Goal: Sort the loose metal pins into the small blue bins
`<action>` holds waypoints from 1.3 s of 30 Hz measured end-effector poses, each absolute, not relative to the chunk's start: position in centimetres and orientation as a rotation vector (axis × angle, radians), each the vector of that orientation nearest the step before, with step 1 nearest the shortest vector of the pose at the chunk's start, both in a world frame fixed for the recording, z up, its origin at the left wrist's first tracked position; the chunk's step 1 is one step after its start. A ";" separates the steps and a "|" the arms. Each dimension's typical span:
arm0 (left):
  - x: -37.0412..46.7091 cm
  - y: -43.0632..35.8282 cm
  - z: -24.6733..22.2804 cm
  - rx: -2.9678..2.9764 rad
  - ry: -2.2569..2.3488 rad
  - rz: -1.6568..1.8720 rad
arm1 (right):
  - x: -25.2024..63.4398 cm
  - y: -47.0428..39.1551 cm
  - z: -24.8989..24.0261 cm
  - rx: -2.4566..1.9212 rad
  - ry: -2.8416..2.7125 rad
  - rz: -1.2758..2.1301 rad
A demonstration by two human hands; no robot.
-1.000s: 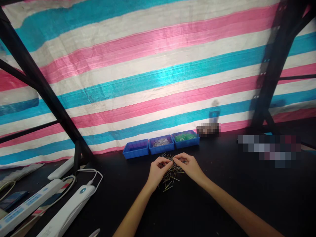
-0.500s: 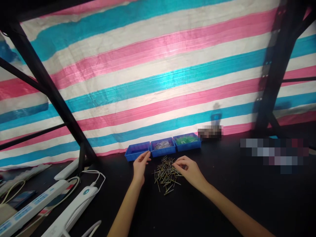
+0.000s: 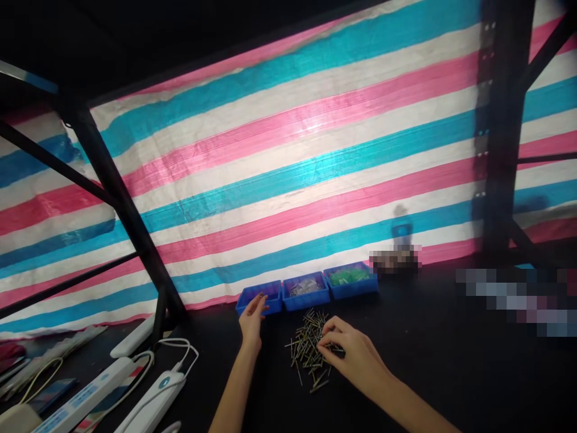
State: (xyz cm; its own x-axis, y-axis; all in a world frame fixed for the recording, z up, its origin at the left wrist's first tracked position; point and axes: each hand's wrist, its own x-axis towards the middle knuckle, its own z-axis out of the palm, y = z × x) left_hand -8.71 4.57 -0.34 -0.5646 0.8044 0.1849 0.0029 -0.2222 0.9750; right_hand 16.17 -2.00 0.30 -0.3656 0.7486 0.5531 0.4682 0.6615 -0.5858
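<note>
The pile of thin metal rods [image 3: 309, 343] lay on the black worktop [image 3: 406, 361], at the near side of the middle blue tray [image 3: 307, 302]. Probably it was placed there because both hands could reach it without stretching. The rods pointed in many directions and lay loosely, which perhaps made it easier to pick at them with the fingertips.

The right hand [image 3: 356, 352] was at the right edge of the pile. Its grip was nearly closed: the thumb and the index finger bent toward each other like a small ring, with their tips at the rods. Whether a rod was between these tips could not be told.

The left hand [image 3: 252, 325] was at the left blue tray [image 3: 274, 308], and its fingertips overlapped the tray in the view. Its grip looked narrow, the thumb near the index finger; if it had hold of something small, this could not be seen clearly.

The middle tray contained clear small bags [image 3: 306, 287], and the right blue tray [image 3: 354, 290] contained green pieces [image 3: 347, 275]. The trays stood side by side before the striped sheet [image 3: 293, 198], seemingly so that each content had its own place. A white power strip [image 3: 85, 396] lay well apart, at the left.
</note>
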 end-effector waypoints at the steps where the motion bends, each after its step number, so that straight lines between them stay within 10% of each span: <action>1: -8.8 4.6 -0.3 1.009 1.475 1.840 | 16.1 -2.0 0.3 -0.943 -2.033 0.418; 24: -7.1 3.7 -1.0 1.393 1.459 1.667 | 16.2 -1.6 -1.0 -1.156 -2.145 0.409; 39: 0.0 -1.4 -1.8 2.448 1.440 0.875 | 17.1 -0.5 -1.9 -1.137 -2.284 0.450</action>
